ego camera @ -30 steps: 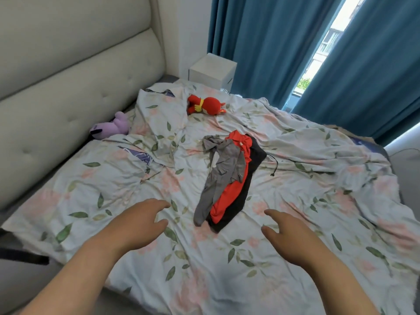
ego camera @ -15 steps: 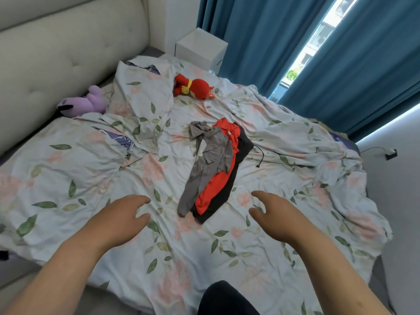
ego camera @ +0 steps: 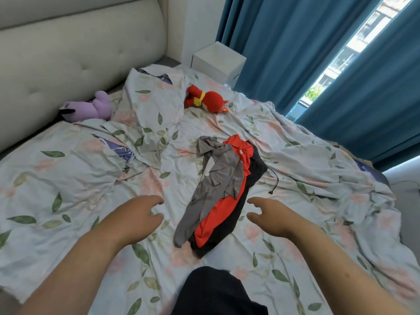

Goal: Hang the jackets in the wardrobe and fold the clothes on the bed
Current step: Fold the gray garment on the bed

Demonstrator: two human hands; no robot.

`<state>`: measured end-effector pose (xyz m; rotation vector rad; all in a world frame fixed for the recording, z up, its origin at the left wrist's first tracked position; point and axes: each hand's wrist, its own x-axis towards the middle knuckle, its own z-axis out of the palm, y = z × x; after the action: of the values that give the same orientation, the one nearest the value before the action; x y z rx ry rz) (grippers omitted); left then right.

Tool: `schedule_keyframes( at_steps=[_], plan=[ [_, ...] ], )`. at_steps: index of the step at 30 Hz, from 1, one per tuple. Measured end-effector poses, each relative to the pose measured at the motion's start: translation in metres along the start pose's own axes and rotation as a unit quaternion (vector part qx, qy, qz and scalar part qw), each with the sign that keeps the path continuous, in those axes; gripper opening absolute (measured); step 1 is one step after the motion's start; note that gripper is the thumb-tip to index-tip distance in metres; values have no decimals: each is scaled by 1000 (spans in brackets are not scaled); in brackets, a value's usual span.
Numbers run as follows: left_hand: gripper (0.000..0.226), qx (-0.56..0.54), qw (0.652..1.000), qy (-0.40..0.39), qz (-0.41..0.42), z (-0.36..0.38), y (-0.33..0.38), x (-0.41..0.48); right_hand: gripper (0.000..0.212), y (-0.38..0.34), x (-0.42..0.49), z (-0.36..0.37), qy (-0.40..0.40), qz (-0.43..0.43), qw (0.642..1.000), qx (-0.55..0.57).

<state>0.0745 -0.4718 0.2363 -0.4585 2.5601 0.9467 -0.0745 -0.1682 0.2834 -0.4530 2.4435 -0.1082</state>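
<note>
My left hand [ego camera: 136, 217] hangs palm down over the duvet [ego camera: 68, 178], just left of the pile [ego camera: 218, 201]. Its fingers are loosely curved and a little spread, and it holds nothing. My right hand [ego camera: 270, 219] is just right of the pile, also empty, with thumb and fingers apart in a relaxed curl turned toward the clothes. Neither hand touches the pile. I cannot tell whether either one rests on the duvet.

The pile lies mid-bed between my hands and runs away from me in a long, crumpled, unfolded heap. A grey top [ego camera: 218, 185] is uppermost on the left side. A red top [ego camera: 216, 221] sits under it. A black piece [ego camera: 227, 235] is at the bottom, showing along the right edge and at the near end. A thin cord [ego camera: 275, 180] trails from the black piece to the right across the duvet.

The duvet is pale, printed with pink flowers and green leaves, and heavily rumpled. At far left a purple plush [ego camera: 91, 108] lies against the padded cream headboard [ego camera: 68, 53]. Beyond the pile, a red plush [ego camera: 206, 101] with a yellow band lies on the duvet. Farther still, a white nightstand [ego camera: 216, 60] stands in the corner beside blue curtains [ego camera: 284, 42]. A gap between the curtains at far right shows the window [ego camera: 341, 60]. At the near edge, between my forearms, my leg [ego camera: 218, 292] shows in dark cloth.
</note>
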Motion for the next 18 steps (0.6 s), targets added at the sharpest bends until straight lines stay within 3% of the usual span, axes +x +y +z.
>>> schedule_keyframes(
  at_steps=[8, 11, 13, 15, 18],
  plan=[
    [42, -88, 996, -12, -24, 109, 12, 184, 27, 63, 225, 46, -23, -14, 999, 36],
    [43, -114, 992, -36, -33, 167, 5, 243, 32, 86, 295, 83, 10, 11, 997, 80],
    [44, -131, 990, -24, -42, 203, -5, 273, 51, 101, 331, 105, 72, 60, 985, 148],
    [56, -165, 985, 3, -54, 237, -16, 294, 68, 114, 361, 119, 134, 88, 963, 215],
    [77, -155, 985, 23, -75, 285, -31, 305, 69, 128, 394, 130, 173, 81, 961, 200]
  ],
)
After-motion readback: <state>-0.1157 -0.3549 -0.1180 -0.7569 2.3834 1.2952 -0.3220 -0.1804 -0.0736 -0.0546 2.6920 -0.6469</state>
